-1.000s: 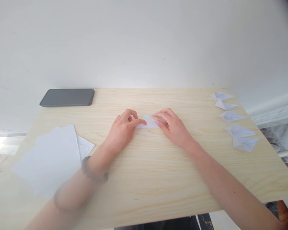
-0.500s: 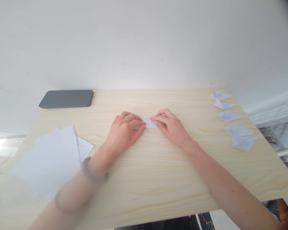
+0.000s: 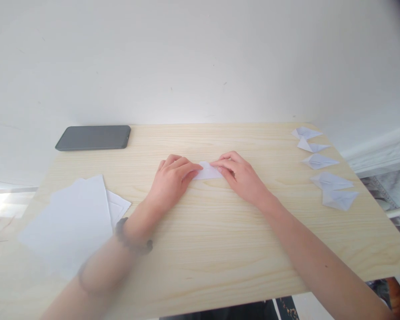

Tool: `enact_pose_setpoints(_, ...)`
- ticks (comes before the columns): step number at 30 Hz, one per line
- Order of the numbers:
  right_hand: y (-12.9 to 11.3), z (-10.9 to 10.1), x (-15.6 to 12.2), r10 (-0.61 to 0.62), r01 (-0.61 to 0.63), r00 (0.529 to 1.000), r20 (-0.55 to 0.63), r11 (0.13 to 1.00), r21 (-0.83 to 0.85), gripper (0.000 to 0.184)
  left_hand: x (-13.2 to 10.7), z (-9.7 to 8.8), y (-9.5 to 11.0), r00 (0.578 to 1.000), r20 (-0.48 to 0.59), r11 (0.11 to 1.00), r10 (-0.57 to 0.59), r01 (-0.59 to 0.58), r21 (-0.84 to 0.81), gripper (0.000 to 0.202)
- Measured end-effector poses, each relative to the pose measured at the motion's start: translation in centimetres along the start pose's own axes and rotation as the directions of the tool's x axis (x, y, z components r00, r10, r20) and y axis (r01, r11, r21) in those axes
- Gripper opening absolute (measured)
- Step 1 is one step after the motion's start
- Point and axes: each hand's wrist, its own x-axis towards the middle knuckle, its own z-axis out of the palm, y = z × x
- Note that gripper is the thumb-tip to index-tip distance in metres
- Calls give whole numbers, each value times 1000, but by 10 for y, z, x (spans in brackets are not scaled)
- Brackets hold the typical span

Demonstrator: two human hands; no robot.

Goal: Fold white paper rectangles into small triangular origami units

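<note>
A small folded piece of white paper [image 3: 206,172] lies on the wooden table between my hands, its long straight edge toward me. My left hand [image 3: 172,178] grips its left end, with the fingers bent and the thumb close to the forefinger. At the right end, my right hand [image 3: 238,172] pinches the paper between thumb and fingertips. Both hands cover parts of the paper, so its full outline is hidden.
Several folded white paper shapes [image 3: 340,199] lie in a column along the table's right side. Loose white sheets [image 3: 76,213] are stacked at the left, partly under my left forearm. A dark phone [image 3: 93,138] rests at the back left by the wall [image 3: 200,66].
My left fingers have shifted slightly on the paper, the thumb drawing back left, so more of the paper shows. My right hand has moved a little to the right.
</note>
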Motion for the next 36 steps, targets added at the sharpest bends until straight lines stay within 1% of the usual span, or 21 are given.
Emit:
enact_pose_setpoints(4, -1, -2, 0, 36, -35, 999, -13, 999, 42, 28, 1, 0, -1, 1000, 1, 1000, -1, 1, -25, 19)
enact_pose_setpoints(7, -6, 1, -1, 51, -46, 996, -77, 997, 59, 30, 1, 0, -1, 1000, -5, 999, -13, 13, -40, 18)
enact_pose_setpoints(9, -11, 5, -1, 50, -49, 991, -120, 999, 12, 37, 1, 0, 0, 1000, -11, 999, -15, 15, -51, 17)
enact_pose_setpoints(12, -17, 13, 0, 55, -70, 987, -152, 993, -91, 51, 0, 1, -1, 1000, -26, 998, 1, -2, -63, 17)
enact_pose_setpoints(15, -18, 18, 0, 73, -98, 983, -168, 985, -143, 55, 0, 2, -2, 999, -38, 998, 23, -25, -61, 17)
enact_pose_setpoints(18, -16, 18, 1, 90, -110, 986, -140, 983, -147, 53, 0, 3, -3, 998, -40, 998, 43, -44, -48, 17)
enact_pose_setpoints(21, -14, 13, 2, 121, -129, 989, -88, 987, -98, 53, 0, 3, -2, 998, -32, 998, 55, -56, -35, 18)
enact_pose_setpoints(26, -10, -3, 2, 180, -183, 982, 64, 982, 38, 56, -1, 2, -1, 999, -27, 999, 47, -48, -26, 18)
enact_pose_setpoints(28, -7, -9, 2, 163, -172, 979, 122, 982, 73, 59, -1, 2, -1, 999, -29, 999, 40, -41, -21, 19)
enact_pose_setpoints(30, -3, -14, 2, 121, -137, 981, 154, 986, 98, 61, -1, 2, -1, 999, -30, 999, 38, -39, -21, 19)
enact_pose_setpoints(33, 1, -20, 2, 81, -100, 983, 166, 989, 108, 62, -2, 2, -2, 999, -29, 999, 44, -44, -26, 19)
enact_pose_setpoints(36, 3, -23, 1, 76, -97, 982, 174, 989, 114, 63, -1, 3, -3, 998, -31, 999, 45, -46, -25, 19)
